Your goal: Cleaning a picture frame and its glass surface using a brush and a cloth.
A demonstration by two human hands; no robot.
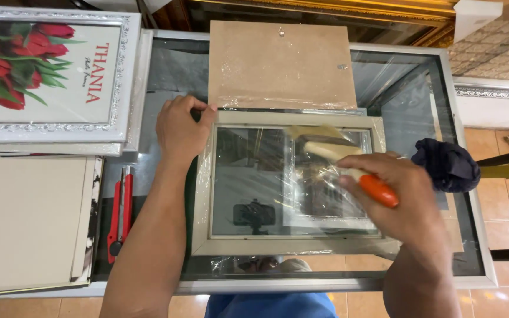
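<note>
Red utility knife (120,212), framed tulip print (48,73) (far left), brown backing board (281,65), dark cloth (446,165).

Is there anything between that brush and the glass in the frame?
Nothing visible. The brush in the right hand lies directly over the glass, and the left hand grips the frame at its corner, off the glass.
</note>
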